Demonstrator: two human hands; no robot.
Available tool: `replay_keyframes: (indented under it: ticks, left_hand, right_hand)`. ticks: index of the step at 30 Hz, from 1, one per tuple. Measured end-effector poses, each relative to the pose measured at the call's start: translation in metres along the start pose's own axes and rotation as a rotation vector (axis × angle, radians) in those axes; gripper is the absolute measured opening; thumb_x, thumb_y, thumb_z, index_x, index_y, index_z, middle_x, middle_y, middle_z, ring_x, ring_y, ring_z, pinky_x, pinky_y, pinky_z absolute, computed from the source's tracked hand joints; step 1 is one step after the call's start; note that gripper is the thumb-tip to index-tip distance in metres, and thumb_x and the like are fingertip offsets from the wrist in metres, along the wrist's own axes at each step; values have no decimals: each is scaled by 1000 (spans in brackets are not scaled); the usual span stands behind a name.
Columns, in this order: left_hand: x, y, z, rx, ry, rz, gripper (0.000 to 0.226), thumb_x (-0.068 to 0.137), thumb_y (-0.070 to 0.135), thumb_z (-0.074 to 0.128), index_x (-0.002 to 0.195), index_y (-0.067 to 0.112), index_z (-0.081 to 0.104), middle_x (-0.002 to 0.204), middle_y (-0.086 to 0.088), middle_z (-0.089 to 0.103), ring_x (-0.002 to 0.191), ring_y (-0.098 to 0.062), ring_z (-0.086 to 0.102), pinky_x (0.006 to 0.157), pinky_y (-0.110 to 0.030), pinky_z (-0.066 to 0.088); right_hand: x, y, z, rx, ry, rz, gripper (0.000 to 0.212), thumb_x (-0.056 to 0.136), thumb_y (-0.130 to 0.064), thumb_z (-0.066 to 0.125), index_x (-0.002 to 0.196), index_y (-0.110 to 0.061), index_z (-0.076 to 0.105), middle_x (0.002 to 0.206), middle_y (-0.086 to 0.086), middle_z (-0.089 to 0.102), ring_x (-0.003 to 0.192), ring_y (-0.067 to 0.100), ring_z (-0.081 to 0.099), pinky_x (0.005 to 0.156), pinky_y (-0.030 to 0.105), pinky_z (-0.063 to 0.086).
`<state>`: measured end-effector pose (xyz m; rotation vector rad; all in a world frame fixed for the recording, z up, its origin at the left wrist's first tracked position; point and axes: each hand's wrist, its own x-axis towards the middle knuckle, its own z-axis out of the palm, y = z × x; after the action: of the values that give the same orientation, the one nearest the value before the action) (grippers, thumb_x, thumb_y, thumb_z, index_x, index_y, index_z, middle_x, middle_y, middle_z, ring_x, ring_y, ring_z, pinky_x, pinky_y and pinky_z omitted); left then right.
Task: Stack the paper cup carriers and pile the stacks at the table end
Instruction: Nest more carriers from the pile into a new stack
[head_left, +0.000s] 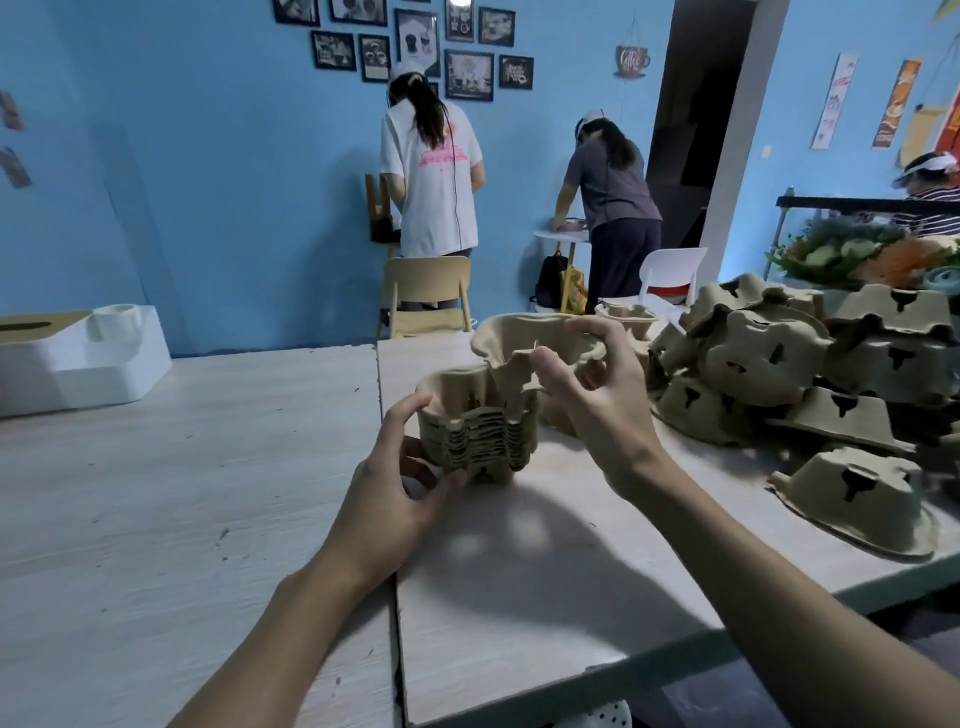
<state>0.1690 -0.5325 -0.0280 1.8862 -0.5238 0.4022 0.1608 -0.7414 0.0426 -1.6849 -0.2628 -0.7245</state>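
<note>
A stack of several nested brown pulp cup carriers (475, 431) stands on the pale wooden table (208, 467). My left hand (410, 467) grips the stack at its lower left side, thumb and fingers curled around it. My right hand (587, 389) pinches the rim of a single carrier (530, 338), which hangs tilted just above the right half of the stack. To the right lies a loose heap of carriers (779, 364), most of them upside down.
A white box (78, 353) sits at the far left of the table. One more upright carrier (626, 314) is at the table's far edge. Beyond are chairs (428, 301), two people with their backs turned, and flowers (857, 260) at the right.
</note>
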Motion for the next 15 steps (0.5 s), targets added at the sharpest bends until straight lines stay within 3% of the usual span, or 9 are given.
replay_keyframes:
  ticks: [2, 4, 6, 9, 11, 15]
  left_hand:
    - [0, -1, 0, -10, -5, -1, 76, 83, 19, 80, 139, 48, 38, 85, 8, 66, 73, -11, 64, 65, -19, 51]
    - [0, -2, 1, -19, -7, -1, 79, 84, 19, 80, 139, 53, 34, 86, 9, 66, 74, -12, 65, 65, -19, 51]
    - [1, -3, 2, -18, -2, 5, 82, 84, 19, 80, 136, 58, 30, 89, 4, 67, 75, -12, 65, 66, -19, 50]
    - [1, -2, 4, -8, 2, -14, 91, 84, 21, 80, 142, 57, 20, 96, 2, 67, 79, -11, 66, 69, -19, 50]
    - [0, -1, 3, -10, 7, -21, 101, 83, 20, 81, 148, 55, 12, 97, 1, 67, 79, -13, 68, 70, -23, 53]
    - [-2, 1, 2, 7, 4, -5, 109, 84, 15, 79, 148, 60, 3, 94, 0, 69, 79, -15, 69, 71, -24, 54]
  right_hand:
    - [2, 9, 16, -23, -9, -5, 50, 70, -59, 71, 110, -32, 55, 98, -1, 64, 83, 18, 61, 76, 42, 55]
    - [0, 15, 26, 8, -13, -33, 48, 72, -55, 70, 111, -30, 55, 106, -3, 60, 90, 17, 62, 81, 41, 56]
    - [-1, 18, 30, 42, -17, -56, 49, 74, -50, 71, 114, -27, 54, 107, -4, 57, 92, 11, 61, 81, 32, 54]
    - [-1, 19, 30, 29, -52, -56, 50, 78, -39, 72, 120, -19, 55, 105, -14, 56, 92, -8, 56, 78, 9, 43]
    - [-3, 18, 29, -2, -121, -67, 50, 79, -36, 71, 123, -19, 54, 107, -19, 55, 93, -13, 53, 77, 4, 40]
    - [-5, 25, 27, -19, -240, -13, 55, 78, -48, 71, 128, -37, 49, 125, -12, 57, 111, 0, 56, 93, 24, 49]
